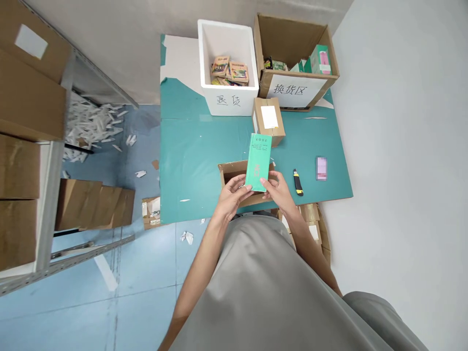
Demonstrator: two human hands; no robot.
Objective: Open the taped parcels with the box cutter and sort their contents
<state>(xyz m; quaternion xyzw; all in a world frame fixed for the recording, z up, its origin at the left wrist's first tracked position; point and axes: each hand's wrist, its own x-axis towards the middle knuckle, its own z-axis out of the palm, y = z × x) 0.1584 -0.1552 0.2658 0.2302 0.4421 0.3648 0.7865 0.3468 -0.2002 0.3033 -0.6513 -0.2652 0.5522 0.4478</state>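
Note:
A slim green box (pixel 258 158) with printed text is held up between both hands, its broad face toward me. My left hand (pixel 233 194) grips its lower left edge, thumb on the front. On the lower right side, my right hand (pixel 277 190) holds it the same way. Behind and below it stands an open cardboard box (pixel 227 170) at the table's near edge; the hands and the green box hide much of its inside. A closed small carton (pixel 277 123) with a white label sits just beyond.
A white foam bin (pixel 233 101) holding several small packs and a large cardboard box (pixel 299 90) with green packages stand at the back of the green table (pixel 197 156). A yellow-black utility knife (pixel 298 183) and a phone-like item (pixel 321 168) lie right. Shelving (pixel 47 209) with cartons is left.

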